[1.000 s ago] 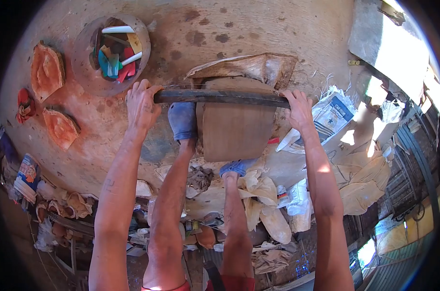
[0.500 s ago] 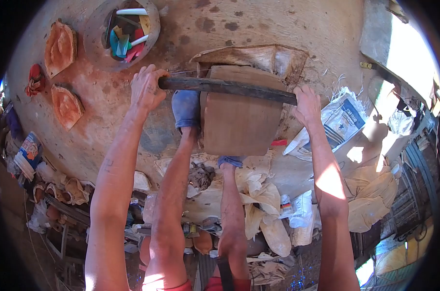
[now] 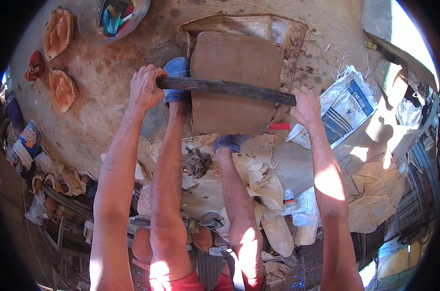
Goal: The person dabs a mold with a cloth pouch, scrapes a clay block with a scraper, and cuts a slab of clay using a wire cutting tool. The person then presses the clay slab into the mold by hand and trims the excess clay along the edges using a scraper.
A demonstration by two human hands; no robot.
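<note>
A dark, slightly curved bar [image 3: 229, 88] spans the view between my two hands. My left hand [image 3: 146, 87] is closed around its left end, and my right hand [image 3: 306, 105] grips its right end. Beneath the bar lies a smooth brown slab [image 3: 234, 114], apparently clay, with a thin line stretched near the bar's left part. Under the slab's upper edge shows a brown sack-like cloth [image 3: 273, 26]. A blue shoe [image 3: 176, 72] stands at the slab's left side, and another blue shoe [image 3: 232, 141] is at its lower edge.
Two orange-brown moulded pieces [image 3: 58, 35] and a red cloth [image 3: 34, 66] lie at the left. Above them is a round tub [image 3: 91, 31] with coloured scraps. A printed white-and-blue bag [image 3: 343, 114] lies right of the slab. A dark lump [image 3: 196, 163] sits between the legs.
The view has shifted, so the slab, tub and moulded pieces appear higher. The bar now crosses the slab's middle instead of its upper part. Both hands still hold it.
</note>
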